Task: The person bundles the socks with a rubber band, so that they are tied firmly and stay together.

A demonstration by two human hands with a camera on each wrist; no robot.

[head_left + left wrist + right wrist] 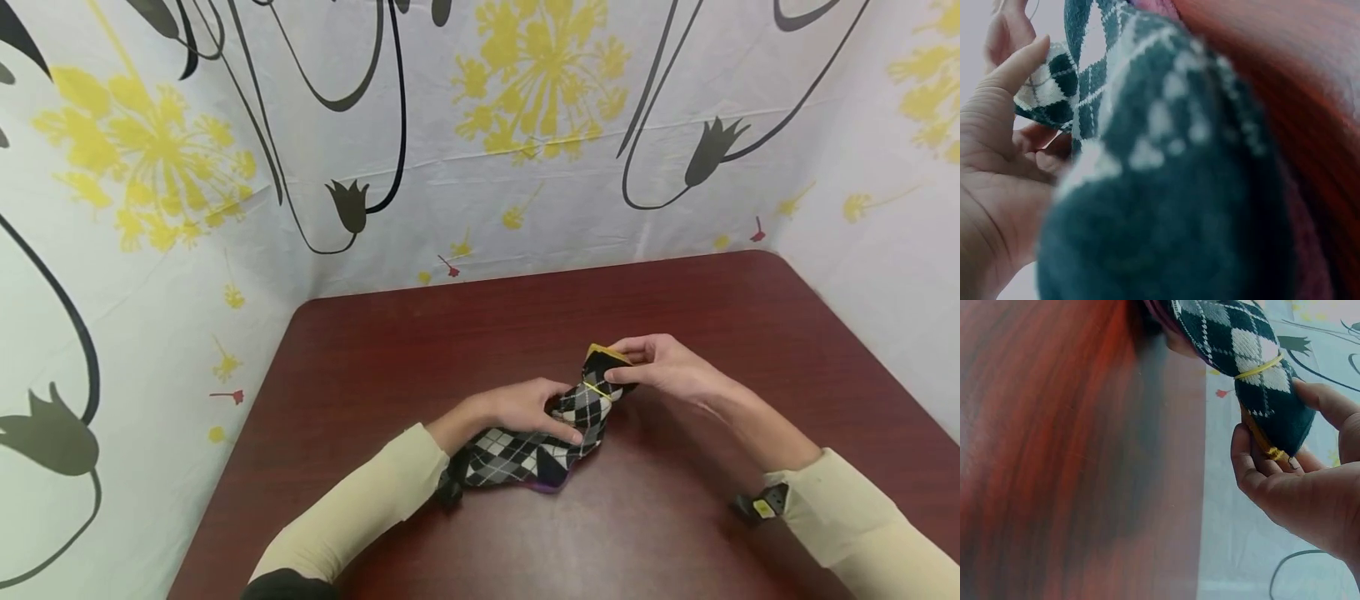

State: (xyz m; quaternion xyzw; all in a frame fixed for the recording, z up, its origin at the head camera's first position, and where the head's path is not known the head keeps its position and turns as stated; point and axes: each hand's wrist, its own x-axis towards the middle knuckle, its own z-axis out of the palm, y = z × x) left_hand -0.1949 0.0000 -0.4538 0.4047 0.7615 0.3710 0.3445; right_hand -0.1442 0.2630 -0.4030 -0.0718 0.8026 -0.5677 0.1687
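Note:
A bundle of black, grey and white argyle socks [498, 458] is held at a slant over the table, with purple showing along its lower edge. A thin yellow rubber band [1260, 367] circles it near its upper right end, where a mustard-yellow edge [1267, 445] also shows. My left hand [528, 407] grips the middle of the bundle, thumb on the near side and the other fingers partly hidden behind the fabric. Beyond the band, my right hand [667, 367] pinches the dark end between thumb and fingers. Dark fabric, blurred and close, fills much of the left wrist view.
The reddish-brown table [420, 333] has rounded far corners. White cloth [450, 208] with yellow flowers and dark tulips hangs behind it and on both sides. A small black device [765, 504] is at the right cuff.

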